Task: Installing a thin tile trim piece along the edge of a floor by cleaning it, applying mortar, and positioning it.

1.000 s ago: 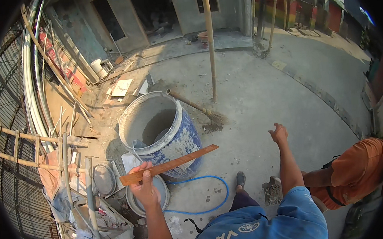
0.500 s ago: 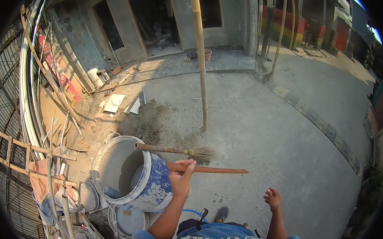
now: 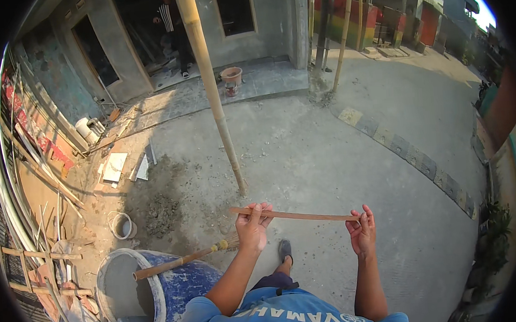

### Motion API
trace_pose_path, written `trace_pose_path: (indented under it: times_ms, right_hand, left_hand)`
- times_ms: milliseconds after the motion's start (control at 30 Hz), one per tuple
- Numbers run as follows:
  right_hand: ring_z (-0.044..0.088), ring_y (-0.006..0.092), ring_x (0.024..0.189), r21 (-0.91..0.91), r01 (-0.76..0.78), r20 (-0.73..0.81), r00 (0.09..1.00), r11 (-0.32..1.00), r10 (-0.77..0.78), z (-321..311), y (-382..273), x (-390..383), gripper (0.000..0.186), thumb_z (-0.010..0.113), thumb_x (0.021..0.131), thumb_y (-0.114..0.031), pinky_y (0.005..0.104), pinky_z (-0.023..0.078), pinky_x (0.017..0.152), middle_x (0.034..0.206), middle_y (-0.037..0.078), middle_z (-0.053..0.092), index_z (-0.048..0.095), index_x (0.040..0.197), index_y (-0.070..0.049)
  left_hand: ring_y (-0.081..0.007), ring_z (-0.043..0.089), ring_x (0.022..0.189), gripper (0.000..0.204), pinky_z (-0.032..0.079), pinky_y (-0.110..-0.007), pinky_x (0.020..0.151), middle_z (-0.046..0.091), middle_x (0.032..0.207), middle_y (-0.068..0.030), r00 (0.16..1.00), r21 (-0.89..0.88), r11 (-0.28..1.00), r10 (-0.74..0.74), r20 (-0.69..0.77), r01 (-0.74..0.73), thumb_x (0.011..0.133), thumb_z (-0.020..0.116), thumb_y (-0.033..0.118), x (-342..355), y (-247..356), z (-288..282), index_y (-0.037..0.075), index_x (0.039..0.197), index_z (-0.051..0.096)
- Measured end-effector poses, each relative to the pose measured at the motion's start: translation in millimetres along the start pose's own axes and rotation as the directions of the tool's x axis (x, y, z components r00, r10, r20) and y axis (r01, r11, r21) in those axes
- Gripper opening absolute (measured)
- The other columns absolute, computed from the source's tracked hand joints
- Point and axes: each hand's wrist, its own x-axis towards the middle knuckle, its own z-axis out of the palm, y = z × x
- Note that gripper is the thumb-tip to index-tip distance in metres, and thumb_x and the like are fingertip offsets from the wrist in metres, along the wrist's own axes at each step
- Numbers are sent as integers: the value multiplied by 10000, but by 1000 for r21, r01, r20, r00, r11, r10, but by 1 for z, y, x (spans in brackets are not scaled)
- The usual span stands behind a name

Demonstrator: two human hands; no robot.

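Note:
A thin reddish-brown wooden strip [image 3: 297,216] spans the space between my hands, held roughly level. My left hand [image 3: 252,228] pinches it near its left end, and my right hand [image 3: 361,231] has thumb and fingers on its right end. Left of my left forearm, a straw broom with a bamboo handle [image 3: 170,265] leans across the blue barrel [image 3: 186,289], which is crusted with cement and has grey material inside. Above the strip, a tall bamboo pole [image 3: 221,134] stands on the concrete ground.
A small bucket [image 3: 122,226], wet mortar patch [image 3: 163,214], white boards [image 3: 115,167] and leaning poles with pipes [image 3: 3,153] lie left. A person [image 3: 174,30] stands in the doorway ahead. A tiled step [image 3: 271,79] fronts the building; a paving strip [image 3: 399,155] curves right.
My right hand has come onto the strip's right end, which only my left held before. The barrel has shifted down-left in view. A person now shows in the doorway; the orange-clad co-worker is unseen.

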Motion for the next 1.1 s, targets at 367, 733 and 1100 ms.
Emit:
trace_pose_path:
  times_ms: [367,733,1100]
  right_hand:
    - [596,197,786,-11,146,-432,892,989,-136,41,-23,209,289,586,897,-293,344,506,723,1002,95,597,405,1049,-128]
    - [611,150,808,-314,-122,-467,883,942,-41,29,-3,407,236,669,828,-240,276,501,715,883,64,638,585,951,-58]
    - [549,350,1086,-814,-408,-473,878,-415,65,-114,10,582,569,648,785,-434,509,416,918,1177,171,582,543,1212,-73]
  left_hand:
    - [-280,571,994,396,473,-474,892,496,1169,-126,984,122,992,-15,180,-8,900,575,239,213,-13,86,84,1218,399]
    - [-241,568,989,243,484,-442,892,548,1010,-75,979,263,955,93,179,-139,883,589,132,386,-17,153,62,1070,452]
    - [-233,531,996,405,468,-354,856,477,1098,-147,854,775,482,501,140,-409,860,565,28,582,22,181,24,1220,380]
